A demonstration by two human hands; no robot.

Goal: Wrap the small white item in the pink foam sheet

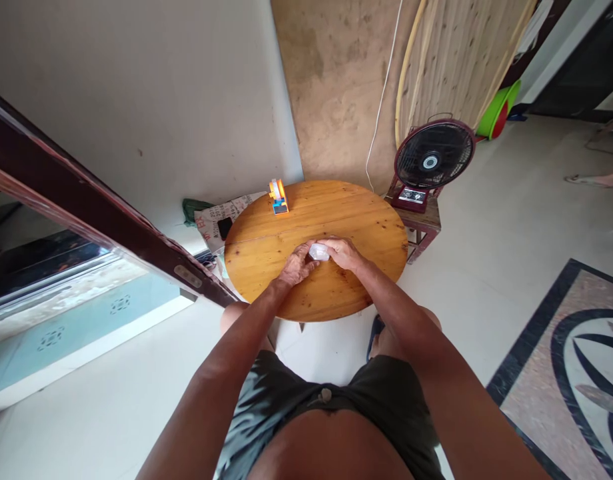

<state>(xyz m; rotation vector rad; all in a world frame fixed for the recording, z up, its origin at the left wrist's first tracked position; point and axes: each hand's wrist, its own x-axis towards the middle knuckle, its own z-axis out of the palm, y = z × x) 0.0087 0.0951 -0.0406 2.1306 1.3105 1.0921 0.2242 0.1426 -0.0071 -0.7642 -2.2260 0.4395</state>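
Between my two hands is a small, clear whitish plastic piece, just over the middle of the round wooden table. My left hand is curled against its left side, fingers bent around it. From the right, my right hand closes on its upper right edge. Whether the piece rests on the tabletop or is lifted slightly, I cannot tell. Its exact kind is too small to make out. Near the table's far edge stands an orange and blue tape dispenser, apart from both hands.
A dark red electric fan stands on a wooden stool right of the table. To the left, a dark flat object lies on printed cardboard. A door frame slants along the left. Someone's foot shows far right.
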